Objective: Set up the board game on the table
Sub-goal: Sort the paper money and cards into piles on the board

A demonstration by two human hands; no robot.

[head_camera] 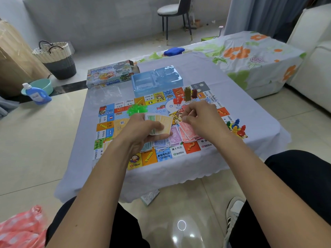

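A small printed leaflet (150,196) lies on the tiled floor just under the near edge of the low table (188,169), which is draped in a pale cloth. On the cloth lies the game board (161,154), open and flat, its near squares marked with prices. Above the board's near half, the left hand (141,132) grips a fanned stack of play money (160,125), thumb pressed on top of the yellow and green notes. The right hand (198,119) hovers just to the right with its fingers curled in; whether it pinches anything cannot be told. Beneath both hands, purple notes (172,136) and pink notes (188,131) lie spread on the board. Coloured pawns (237,127) cluster at the right edge, green plastic pieces (137,108) left of centre, and red pieces (177,100) with upright tokens (187,93) farther back. Beyond the board sit a clear blue tray (157,81) and, to its left, the game box (111,74).
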